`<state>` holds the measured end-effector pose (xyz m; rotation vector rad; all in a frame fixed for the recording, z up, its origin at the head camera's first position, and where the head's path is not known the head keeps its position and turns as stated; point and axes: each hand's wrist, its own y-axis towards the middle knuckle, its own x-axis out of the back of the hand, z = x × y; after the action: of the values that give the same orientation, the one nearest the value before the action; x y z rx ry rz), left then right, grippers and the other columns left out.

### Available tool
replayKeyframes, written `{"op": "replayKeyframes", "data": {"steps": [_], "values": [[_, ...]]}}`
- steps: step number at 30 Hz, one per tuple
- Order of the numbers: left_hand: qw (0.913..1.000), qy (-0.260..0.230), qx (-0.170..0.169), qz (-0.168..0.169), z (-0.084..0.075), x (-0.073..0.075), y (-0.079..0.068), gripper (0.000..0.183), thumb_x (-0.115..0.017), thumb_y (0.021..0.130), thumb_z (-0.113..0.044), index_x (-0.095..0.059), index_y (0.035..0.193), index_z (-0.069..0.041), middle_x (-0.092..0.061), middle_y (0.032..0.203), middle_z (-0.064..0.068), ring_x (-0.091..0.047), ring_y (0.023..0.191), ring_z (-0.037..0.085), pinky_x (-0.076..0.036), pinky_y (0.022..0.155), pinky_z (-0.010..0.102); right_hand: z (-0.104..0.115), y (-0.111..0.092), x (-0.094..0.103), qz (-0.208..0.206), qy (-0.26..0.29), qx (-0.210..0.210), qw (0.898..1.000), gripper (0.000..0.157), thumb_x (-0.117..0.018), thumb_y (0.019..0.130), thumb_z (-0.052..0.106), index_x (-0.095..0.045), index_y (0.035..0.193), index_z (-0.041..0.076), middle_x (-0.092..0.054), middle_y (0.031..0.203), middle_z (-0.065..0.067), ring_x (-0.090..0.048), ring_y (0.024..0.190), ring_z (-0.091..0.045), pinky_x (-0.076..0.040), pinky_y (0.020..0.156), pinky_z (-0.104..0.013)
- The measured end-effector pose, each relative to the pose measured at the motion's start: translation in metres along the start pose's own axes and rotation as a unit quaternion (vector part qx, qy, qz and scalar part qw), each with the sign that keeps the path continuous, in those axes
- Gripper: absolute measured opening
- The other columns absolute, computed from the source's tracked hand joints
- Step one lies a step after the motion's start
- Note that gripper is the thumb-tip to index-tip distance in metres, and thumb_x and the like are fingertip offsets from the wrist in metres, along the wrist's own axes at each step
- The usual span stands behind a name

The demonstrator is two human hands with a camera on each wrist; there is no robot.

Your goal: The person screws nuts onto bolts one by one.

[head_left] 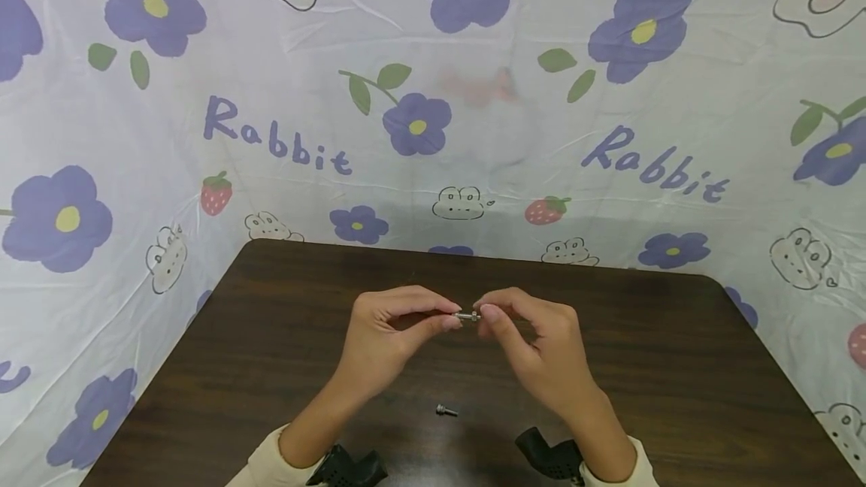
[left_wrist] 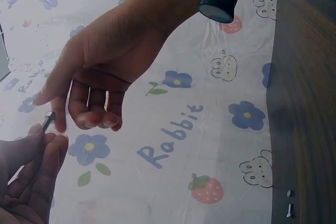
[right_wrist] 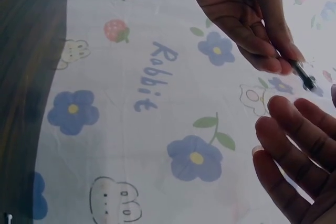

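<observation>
The bolt (head_left: 465, 316) is up over the table (head_left: 271, 329), one end clamped between my left hand's (head_left: 386, 329) thumb and fingertips — my right hand (head_left: 544, 344) is just beside the other end, thumb and fingers apart. Below, a smaller bolt (left_wrist: 289, 211) and a nut (left_wrist: 290, 193) lie on the table — past its far edge hangs a flowered cloth (head_left: 284, 58).
</observation>
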<state>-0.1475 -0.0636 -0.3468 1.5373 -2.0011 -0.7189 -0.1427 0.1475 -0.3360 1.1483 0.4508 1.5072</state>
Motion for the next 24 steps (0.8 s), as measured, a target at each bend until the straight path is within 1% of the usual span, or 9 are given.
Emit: {"op": "replayKeyframes", "data": {"steps": [1, 4, 7, 9, 11, 16, 18, 22, 24], "values": [[1.0, 0.001, 0.003, -0.002, 0.0, 0.0005, -0.0002, 0.012, -0.079, 0.085, 0.003, -0.079, 0.095, -0.002, -0.076, 0.089, 0.006, -0.072, 0.077, 0.02, -0.062, 0.067, 0.036, 0.0001, 0.0001, 0.001, -0.002, 0.001, 0.001, 1.0, 0.008, -0.068, 0.095, 0.002, -0.073, 0.099, 0.008, -0.071, 0.075, 0.003, -0.067, 0.064, -0.012, -0.054, 0.063, -0.019], [0.9999, 0.004, 0.01, -0.009, -0.0001, 0.0018, -0.0005, 0.012, -0.079, 0.085, 0.003, -0.079, 0.096, -0.002, -0.076, 0.089, 0.006, -0.072, 0.077, 0.021, -0.062, 0.067, 0.035, 0.0, 0.0007, 0.0034, -0.007, -0.001, 0.012, 1.0, 0.015, -0.072, 0.096, 0.013, -0.072, 0.109, 0.006, -0.074, 0.083, 0.0, -0.071, 0.072, -0.011, -0.056, 0.068, -0.02], [0.9998, 0.009, 0.013, -0.012, -0.0001, 0.0026, 0.0002, 0.011, -0.079, 0.086, 0.001, -0.079, 0.096, -0.001, -0.076, 0.089, 0.005, -0.072, 0.076, 0.02, -0.062, 0.067, 0.034, -0.0013, 0.0019, 0.0041, -0.007, -0.006, 0.035, 0.999, 0.025, -0.072, 0.097, 0.026, -0.072, 0.112, 0.006, -0.076, 0.089, -0.002, -0.072, 0.077, -0.012, -0.057, 0.069, -0.022], [0.9997, 0.014, 0.014, -0.012, 0.0, 0.0029, 0.0006, 0.01, -0.079, 0.086, 0.0, -0.079, 0.097, -0.001, -0.076, 0.09, 0.005, -0.072, 0.076, 0.02, -0.062, 0.066, 0.033, -0.0022, 0.0027, 0.0039, -0.005, -0.008, 0.044, 0.999, 0.028, -0.072, 0.096, 0.029, -0.073, 0.111, 0.006, -0.076, 0.09, -0.002, -0.072, 0.079, -0.012, -0.057, 0.068, -0.023], [0.9997, 0.017, 0.014, -0.012, 0.0003, 0.0031, 0.0007, 0.01, -0.078, 0.087, 0.0, -0.079, 0.097, -0.002, -0.076, 0.09, 0.004, -0.072, 0.076, 0.02, -0.061, 0.065, 0.033, -0.0032, 0.0033, 0.0035, -0.003, -0.004, 0.05, 0.999, 0.026, -0.074, 0.095, 0.026, -0.073, 0.111, 0.005, -0.076, 0.091, -0.002, -0.073, 0.079, -0.013, -0.058, 0.068, -0.023], [0.9998, 0.01, 0.017, -0.006, 0.001, 0.0028, -0.0007, 0.011, -0.078, 0.087, 0.001, -0.08, 0.097, -0.003, -0.076, 0.09, 0.005, -0.072, 0.078, 0.021, -0.062, 0.067, 0.034, -0.0038, 0.0029, 0.0019, 0.005, 0.009, 0.057, 0.998, 0.018, -0.079, 0.089, 0.011, -0.074, 0.106, 0.006, -0.076, 0.094, -0.003, -0.073, 0.08, -0.014, -0.059, 0.071, -0.022], [0.9998, 0.005, 0.018, -0.004, 0.001, 0.0024, -0.0013, 0.012, -0.078, 0.087, 0.001, -0.08, 0.097, -0.003, -0.076, 0.09, 0.005, -0.072, 0.078, 0.021, -0.062, 0.068, 0.035, -0.0037, 0.0024, 0.0011, 0.009, 0.013, 0.06, 0.998, 0.017, -0.08, 0.089, 0.008, -0.075, 0.105, 0.007, -0.076, 0.094, -0.003, -0.073, 0.079, -0.013, -0.059, 0.07, -0.023], [0.9999, -0.002, 0.013, -0.003, 0.001, 0.0017, -0.001, 0.012, -0.078, 0.086, 0.002, -0.079, 0.097, -0.002, -0.076, 0.09, 0.006, -0.072, 0.078, 0.021, -0.062, 0.068, 0.036, -0.0038, 0.0024, 0.0001, 0.008, 0.009, 0.061, 0.998, 0.011, -0.075, 0.094, 0.016, -0.075, 0.101, 0.007, -0.076, 0.091, -0.001, -0.073, 0.078, -0.013, -0.059, 0.07, -0.023], [0.9999, -0.006, 0.009, -0.001, 0.0009, 0.0013, -0.0004, 0.013, -0.078, 0.086, 0.003, -0.079, 0.097, -0.002, -0.076, 0.091, 0.007, -0.072, 0.079, 0.022, -0.062, 0.069, 0.036, -0.0041, 0.0021, -0.0003, 0.008, 0.002, 0.056, 0.998, 0.015, -0.072, 0.097, 0.022, -0.075, 0.098, 0.007, -0.076, 0.088, -0.002, -0.073, 0.077, -0.013, -0.059, 0.071, -0.022]]}}
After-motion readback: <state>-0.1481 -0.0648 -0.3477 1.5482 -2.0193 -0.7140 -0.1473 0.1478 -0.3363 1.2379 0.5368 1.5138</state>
